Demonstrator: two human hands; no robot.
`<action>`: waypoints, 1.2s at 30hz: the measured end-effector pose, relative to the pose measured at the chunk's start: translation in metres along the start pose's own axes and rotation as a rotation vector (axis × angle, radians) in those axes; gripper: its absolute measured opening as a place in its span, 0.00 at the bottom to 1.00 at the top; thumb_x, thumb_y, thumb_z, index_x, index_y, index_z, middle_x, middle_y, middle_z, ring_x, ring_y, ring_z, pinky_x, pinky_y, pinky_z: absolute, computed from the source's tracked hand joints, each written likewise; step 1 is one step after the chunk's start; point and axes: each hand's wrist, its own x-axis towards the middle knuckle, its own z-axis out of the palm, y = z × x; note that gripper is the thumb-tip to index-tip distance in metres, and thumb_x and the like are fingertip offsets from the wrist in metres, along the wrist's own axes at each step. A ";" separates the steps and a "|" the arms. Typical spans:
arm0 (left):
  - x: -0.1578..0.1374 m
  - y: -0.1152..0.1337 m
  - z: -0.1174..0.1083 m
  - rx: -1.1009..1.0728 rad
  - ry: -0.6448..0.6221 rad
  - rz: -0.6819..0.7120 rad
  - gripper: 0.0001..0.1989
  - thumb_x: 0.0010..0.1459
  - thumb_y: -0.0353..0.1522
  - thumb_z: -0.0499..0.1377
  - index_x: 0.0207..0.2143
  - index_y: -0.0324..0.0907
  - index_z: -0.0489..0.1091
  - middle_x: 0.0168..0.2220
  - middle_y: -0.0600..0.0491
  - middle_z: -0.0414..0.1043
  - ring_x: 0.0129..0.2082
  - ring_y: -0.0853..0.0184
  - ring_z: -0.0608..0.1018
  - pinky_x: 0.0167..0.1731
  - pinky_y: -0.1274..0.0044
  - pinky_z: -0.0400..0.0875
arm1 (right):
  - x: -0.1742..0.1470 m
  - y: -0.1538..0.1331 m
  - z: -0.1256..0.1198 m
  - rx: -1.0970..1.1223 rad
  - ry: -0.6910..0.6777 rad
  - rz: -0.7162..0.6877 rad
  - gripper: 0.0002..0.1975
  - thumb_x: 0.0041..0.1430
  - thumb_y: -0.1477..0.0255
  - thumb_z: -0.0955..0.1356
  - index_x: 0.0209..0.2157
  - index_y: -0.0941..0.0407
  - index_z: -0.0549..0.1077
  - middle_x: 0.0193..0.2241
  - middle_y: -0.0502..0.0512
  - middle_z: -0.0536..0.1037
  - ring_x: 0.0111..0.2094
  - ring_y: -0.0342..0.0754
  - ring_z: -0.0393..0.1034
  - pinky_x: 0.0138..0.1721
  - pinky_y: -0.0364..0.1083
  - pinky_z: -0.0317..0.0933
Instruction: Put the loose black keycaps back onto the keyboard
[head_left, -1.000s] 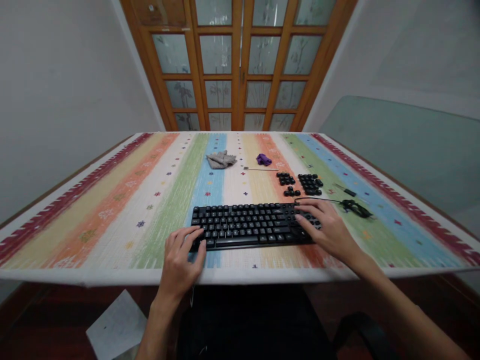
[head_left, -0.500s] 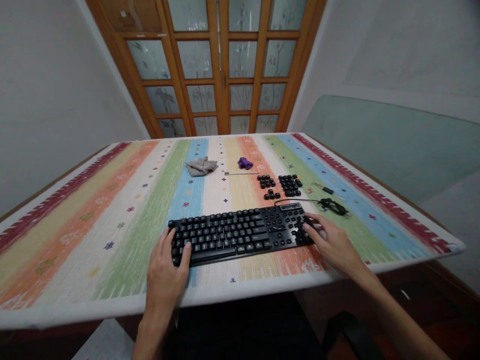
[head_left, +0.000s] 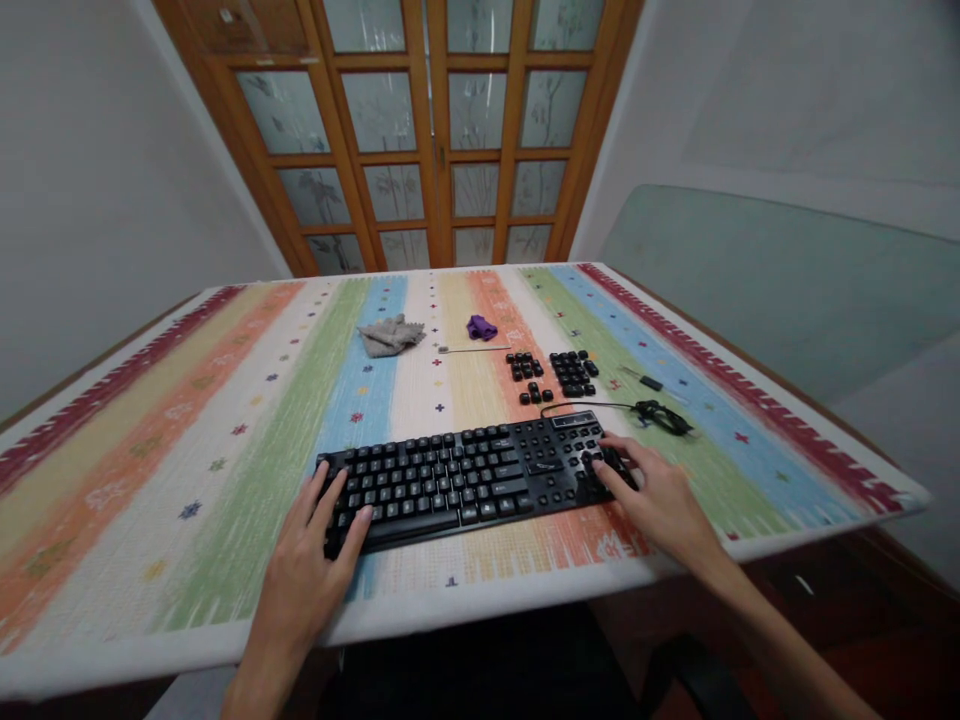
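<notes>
A black keyboard (head_left: 427, 490) lies on the striped tablecloth in front of me. My left hand (head_left: 311, 545) grips its left end, with fingertips on the corner keys and the thumb at the front rows. At the opposite end, my right hand (head_left: 660, 500) holds the keyboard, thumb and fingers over the number pad area. Keycaps are gone from the right part, where bare key posts show. The loose black keycaps (head_left: 574, 375) sit in groups behind the keyboard. Its coiled cable (head_left: 661, 418) rests to the right of them.
A grey cloth (head_left: 391, 336) and a purple cloth (head_left: 481, 328) lie farther back, with a thin rod-like tool (head_left: 474, 350) close by. Near the cable is a small dark object (head_left: 650, 382) with thin prongs. The table's white front edge (head_left: 420, 622) runs close to me.
The view has shifted slightly, so everything on the table sits a little left, and the nearer things lower. Both hands stay at the keyboard's ends; the left hand's fingers look slightly more spread.
</notes>
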 end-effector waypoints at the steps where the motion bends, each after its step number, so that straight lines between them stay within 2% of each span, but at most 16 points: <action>1: 0.001 -0.001 -0.001 -0.002 -0.001 -0.006 0.27 0.66 0.46 0.51 0.63 0.45 0.62 0.66 0.45 0.60 0.63 0.51 0.67 0.61 0.55 0.65 | 0.000 -0.001 0.000 0.006 -0.003 0.002 0.21 0.58 0.58 0.64 0.46 0.55 0.76 0.49 0.62 0.79 0.46 0.59 0.74 0.51 0.58 0.65; 6: 0.006 -0.013 -0.006 0.011 0.019 -0.051 0.27 0.65 0.48 0.51 0.61 0.45 0.64 0.65 0.47 0.62 0.62 0.52 0.68 0.62 0.58 0.65 | -0.004 -0.009 0.005 0.065 -0.044 -0.006 0.19 0.59 0.59 0.64 0.46 0.54 0.75 0.49 0.61 0.78 0.43 0.56 0.74 0.48 0.56 0.66; 13: 0.017 -0.038 -0.016 0.017 -0.006 -0.097 0.28 0.63 0.50 0.51 0.59 0.44 0.66 0.63 0.47 0.64 0.61 0.52 0.70 0.61 0.58 0.65 | -0.008 -0.030 0.019 0.047 -0.059 -0.084 0.18 0.60 0.61 0.64 0.45 0.56 0.76 0.43 0.62 0.79 0.42 0.57 0.73 0.45 0.55 0.67; 16: 0.018 -0.043 -0.018 0.019 -0.017 -0.106 0.29 0.63 0.51 0.50 0.58 0.44 0.67 0.63 0.46 0.65 0.60 0.51 0.70 0.62 0.57 0.64 | -0.001 -0.029 0.017 0.040 -0.093 -0.122 0.17 0.61 0.61 0.64 0.44 0.56 0.76 0.41 0.61 0.80 0.39 0.55 0.73 0.42 0.54 0.67; 19: 0.021 -0.043 -0.020 0.036 -0.022 -0.092 0.28 0.63 0.50 0.50 0.58 0.43 0.66 0.62 0.45 0.65 0.60 0.50 0.70 0.61 0.55 0.64 | 0.021 -0.024 0.008 0.030 -0.121 -0.165 0.14 0.61 0.63 0.64 0.41 0.55 0.77 0.37 0.58 0.81 0.36 0.53 0.74 0.40 0.52 0.67; 23: 0.040 -0.028 -0.022 0.058 0.037 -0.001 0.25 0.65 0.48 0.50 0.56 0.42 0.67 0.60 0.43 0.67 0.60 0.49 0.69 0.61 0.55 0.63 | 0.072 -0.027 -0.008 0.028 -0.088 -0.305 0.13 0.62 0.64 0.65 0.41 0.55 0.77 0.41 0.58 0.81 0.41 0.53 0.74 0.42 0.51 0.66; 26: 0.065 -0.007 -0.020 0.033 0.054 0.140 0.24 0.66 0.46 0.49 0.57 0.41 0.66 0.58 0.42 0.68 0.59 0.51 0.71 0.60 0.55 0.64 | 0.118 -0.038 -0.010 -0.046 -0.160 -0.379 0.10 0.62 0.69 0.66 0.39 0.56 0.78 0.39 0.57 0.82 0.39 0.51 0.75 0.41 0.48 0.66; 28: 0.082 0.009 -0.016 0.019 0.028 0.255 0.23 0.67 0.44 0.50 0.56 0.40 0.67 0.58 0.41 0.69 0.58 0.51 0.71 0.60 0.56 0.64 | 0.146 -0.045 -0.005 -0.148 -0.209 -0.375 0.10 0.61 0.72 0.66 0.39 0.57 0.79 0.38 0.57 0.82 0.38 0.51 0.75 0.42 0.47 0.65; 30: 0.099 0.026 -0.012 0.007 -0.029 0.351 0.22 0.67 0.43 0.50 0.55 0.40 0.67 0.57 0.42 0.70 0.58 0.53 0.72 0.61 0.57 0.64 | 0.170 -0.051 0.005 -0.231 -0.283 -0.352 0.11 0.60 0.75 0.66 0.41 0.58 0.80 0.39 0.57 0.82 0.40 0.50 0.75 0.43 0.45 0.64; 36: 0.147 0.070 0.012 0.019 -0.247 0.555 0.18 0.66 0.38 0.52 0.53 0.40 0.69 0.53 0.44 0.74 0.54 0.56 0.74 0.56 0.61 0.68 | 0.215 -0.049 0.036 -0.279 -0.330 -0.327 0.12 0.57 0.79 0.67 0.40 0.58 0.81 0.40 0.56 0.83 0.40 0.48 0.76 0.42 0.42 0.64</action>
